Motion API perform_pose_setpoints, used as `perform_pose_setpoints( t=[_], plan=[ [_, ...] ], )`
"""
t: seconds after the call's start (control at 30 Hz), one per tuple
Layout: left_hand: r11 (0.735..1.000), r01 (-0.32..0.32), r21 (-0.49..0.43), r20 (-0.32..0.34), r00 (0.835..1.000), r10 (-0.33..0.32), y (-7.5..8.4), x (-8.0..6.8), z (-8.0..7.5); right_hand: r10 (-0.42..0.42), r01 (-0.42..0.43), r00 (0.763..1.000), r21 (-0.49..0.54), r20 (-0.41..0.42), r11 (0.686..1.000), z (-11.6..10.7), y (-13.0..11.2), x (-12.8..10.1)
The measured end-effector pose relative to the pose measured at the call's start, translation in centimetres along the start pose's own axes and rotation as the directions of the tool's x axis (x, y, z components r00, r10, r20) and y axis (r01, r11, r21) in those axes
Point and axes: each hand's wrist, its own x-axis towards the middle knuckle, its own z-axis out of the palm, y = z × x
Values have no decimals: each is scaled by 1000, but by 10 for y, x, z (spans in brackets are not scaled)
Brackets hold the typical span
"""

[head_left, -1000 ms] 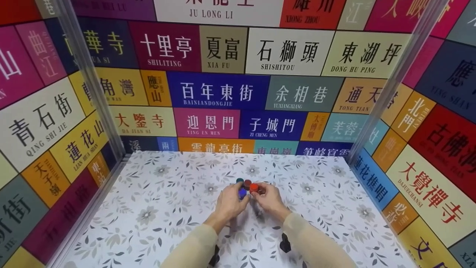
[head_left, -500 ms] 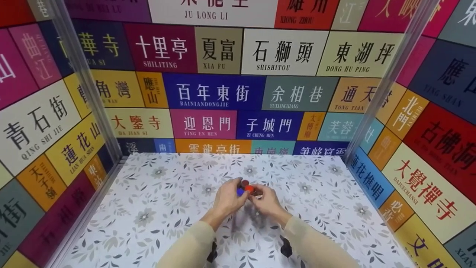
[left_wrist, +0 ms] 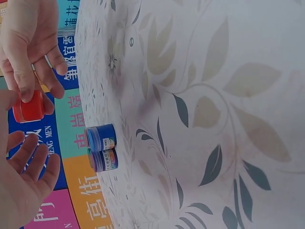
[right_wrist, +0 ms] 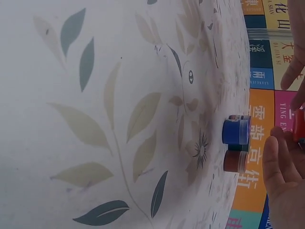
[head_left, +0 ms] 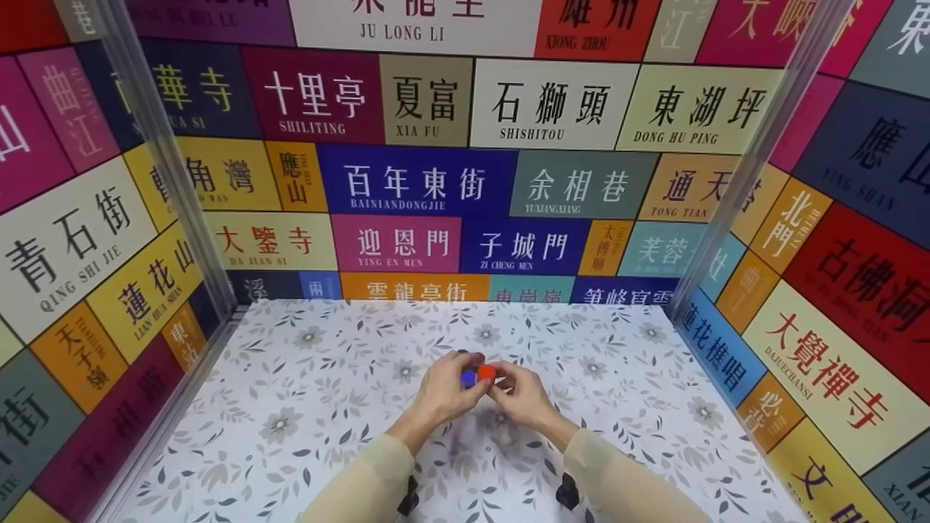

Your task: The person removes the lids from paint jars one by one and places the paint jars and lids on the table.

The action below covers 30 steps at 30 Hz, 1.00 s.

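Above the table, my right hand point(head_left: 529, 398) pinches a small red paint jar point(head_left: 485, 373) between thumb and fingers. My left hand point(head_left: 441, 391) meets it from the other side, thumb and index at the jar's edge and the other fingers loosely bent, as the left wrist view shows. Just behind stands a blue paint jar point(right_wrist: 233, 131) with a clear lid, partly covered by my left hand in the head view. A brown paint jar point(right_wrist: 234, 161) is beside it in the right wrist view. A dark green jar shows only as a sliver behind these.
A white tabletop point(head_left: 305, 465) with a grey leaf and flower print lies under my hands. Colourful panels point(head_left: 418, 178) with large characters wall it in at the back and both sides. Clear strips point(head_left: 196, 181) run up the corners.
The red jar has shifted slightly left, closer to my left hand. My left thumb has come up to it, and my left hand now covers more of the green and brown jars.
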Motion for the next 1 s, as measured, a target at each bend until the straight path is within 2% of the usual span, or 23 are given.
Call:
perform_pose_setpoints(
  t=[0.13,0.33,0.57,0.83,1.0],
  plan=[
    [999,-10,-33,27,1000,11,2,0,-1,5,-6,1000,45,12,999,-2,-5,-3],
    [997,-46,-66,10,999,47,5,-1,-2,23,-26,999,110,23,994,-8,-11,-7],
    [994,-39,-98,11,999,40,8,-6,-5,3,-6,999,95,34,995,-9,-12,-11],
    [986,-3,-167,33,999,8,16,-8,-12,-31,27,999,90,39,996,-9,-10,-16],
    [971,-29,-238,76,996,48,17,-8,-18,-56,49,997,120,55,992,-10,-15,-18]
  ],
)
